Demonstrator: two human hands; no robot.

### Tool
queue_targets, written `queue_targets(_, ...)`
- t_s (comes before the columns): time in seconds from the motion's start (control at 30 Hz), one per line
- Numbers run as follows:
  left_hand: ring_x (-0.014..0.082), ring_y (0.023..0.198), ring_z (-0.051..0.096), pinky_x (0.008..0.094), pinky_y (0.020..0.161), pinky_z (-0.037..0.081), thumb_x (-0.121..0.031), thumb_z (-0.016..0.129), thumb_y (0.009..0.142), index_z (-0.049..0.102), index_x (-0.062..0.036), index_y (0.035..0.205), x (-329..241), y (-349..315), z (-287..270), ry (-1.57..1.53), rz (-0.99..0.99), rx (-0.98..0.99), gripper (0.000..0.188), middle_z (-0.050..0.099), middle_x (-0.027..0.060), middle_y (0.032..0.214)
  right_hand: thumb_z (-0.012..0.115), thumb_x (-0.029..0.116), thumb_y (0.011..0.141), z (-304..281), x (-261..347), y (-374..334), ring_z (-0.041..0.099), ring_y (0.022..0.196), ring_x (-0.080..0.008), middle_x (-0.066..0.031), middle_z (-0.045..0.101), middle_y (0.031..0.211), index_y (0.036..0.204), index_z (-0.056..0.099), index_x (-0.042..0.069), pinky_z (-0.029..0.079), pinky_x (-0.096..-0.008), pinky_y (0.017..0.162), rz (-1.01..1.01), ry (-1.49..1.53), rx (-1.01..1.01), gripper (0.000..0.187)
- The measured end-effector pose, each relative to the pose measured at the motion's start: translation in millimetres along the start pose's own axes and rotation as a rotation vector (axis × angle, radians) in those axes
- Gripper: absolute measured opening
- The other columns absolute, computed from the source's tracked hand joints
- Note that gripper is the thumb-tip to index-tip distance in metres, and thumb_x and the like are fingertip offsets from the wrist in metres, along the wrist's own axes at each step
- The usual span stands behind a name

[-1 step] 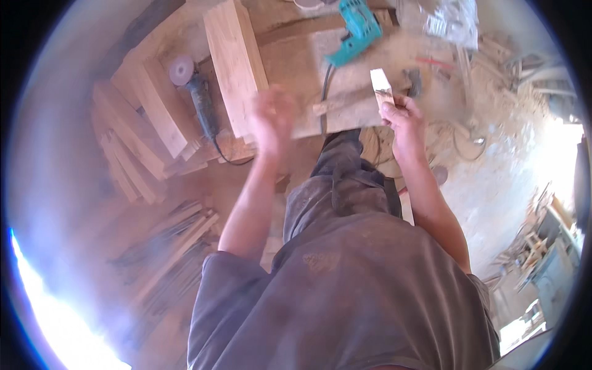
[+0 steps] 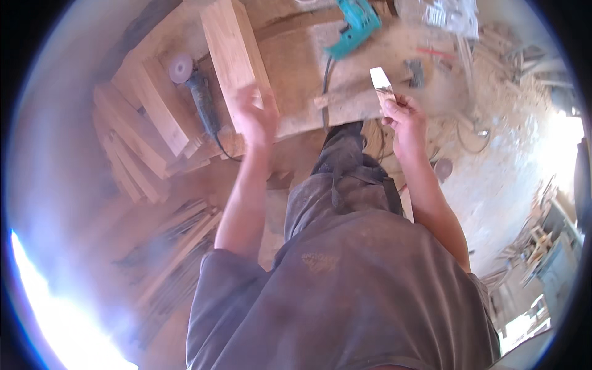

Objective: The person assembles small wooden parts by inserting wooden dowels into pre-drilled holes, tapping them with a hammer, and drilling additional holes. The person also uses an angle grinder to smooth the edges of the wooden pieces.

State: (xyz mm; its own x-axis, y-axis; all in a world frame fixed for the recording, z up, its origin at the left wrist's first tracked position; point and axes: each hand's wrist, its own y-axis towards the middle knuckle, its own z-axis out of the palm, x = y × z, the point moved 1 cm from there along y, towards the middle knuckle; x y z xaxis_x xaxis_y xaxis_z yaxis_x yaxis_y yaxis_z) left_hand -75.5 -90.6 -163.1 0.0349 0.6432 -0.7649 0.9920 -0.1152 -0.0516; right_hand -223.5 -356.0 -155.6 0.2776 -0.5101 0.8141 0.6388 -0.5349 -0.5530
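Because the left hand is blurred over the near end of the long pale timber, that end seems the likeliest place for trouble: an uneven push could skew the timber on the surface, and a rough edge could leave a splinter in bare skin. Just left of the timber lies a grinder with a round disc; if the timber slid that way, it might shove the grinder, and its cord, which curves close to the timber's near end, could get snagged. Well to the right of the timber's far part is a teal drill, which a tug on its cable might drag.

Gripped between the thumb and fingers of the right hand, a flat tool is held well to the right of the timber, pale end pointing outward; too loose a grip could let it twist or drop. Whether that end is a blade or bristles is unclear. As for the timber, it stretches away from beneath the left hand in this view; whether those fingers press, curl round it or merely hover, the blur does not let me tell.
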Motion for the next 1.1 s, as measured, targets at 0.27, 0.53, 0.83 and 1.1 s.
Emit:
queue_targets(0.27, 0.0435, 0.13, 0.05, 0.0504, 0.111, 0.042, -0.055, 0.08, 0.075, 0.032, -0.0113, 0.161, 23, 81, -46, 0.517, -0.317, 0.095, 0.108, 0.043, 0.0273, 0.145, 0.067, 0.017, 0.097, -7, -86, -106, 0.063, 0.077, -0.0136, -0.0054, 0.068, 0.095, 0.114, 0.065, 0.0, 0.048, -0.0281, 0.067, 0.316, 0.158, -0.056, 0.024)
queue_targets(0.53, 0.0421, 0.128, 0.051, 0.052, 0.104, 0.046, -0.062, 0.072, 0.08, 0.03, -0.0224, 0.163, 30, 75, -13, 0.655, -0.259, 0.001, 0.101, 0.04, 0.0281, 0.138, 0.071, 0.012, 0.093, 62, -167, -152, 0.059, 0.068, -0.0114, -0.0061, 0.067, 0.085, 0.111, 0.071, -0.002, 0.046, -0.0254, 0.061, 0.372, 0.348, -0.143, 0.023)
queue_targets(0.83, 0.0496, 0.129, 0.05, 0.0547, 0.104, 0.046, -0.07, 0.066, 0.084, 0.015, -0.0117, 0.167, 60, 90, -13, 0.79, -0.101, 0.073, 0.114, 0.032, 0.0394, 0.145, 0.064, 0.012, 0.097, 213, -233, -159, 0.054, 0.058, -0.0131, -0.0076, 0.067, 0.086, 0.113, 0.068, -0.002, 0.037, -0.0284, 0.048, 0.31, 0.895, -0.262, 0.021)
queue_targets(1.1, 0.0553, 0.149, 0.029, 0.0583, 0.12, 0.03, -0.078, 0.062, 0.082, 0.006, -0.014, 0.169, 69, 86, -15, 0.717, -0.064, 0.111, 0.122, 0.007, 0.0458, 0.163, 0.06, 0.01, 0.096, 268, -253, -158, 0.052, 0.059, -0.0137, -0.0081, 0.065, 0.084, 0.104, 0.069, 0.0, 0.036, -0.0288, 0.049, 0.309, 1.178, -0.381, 0.015)
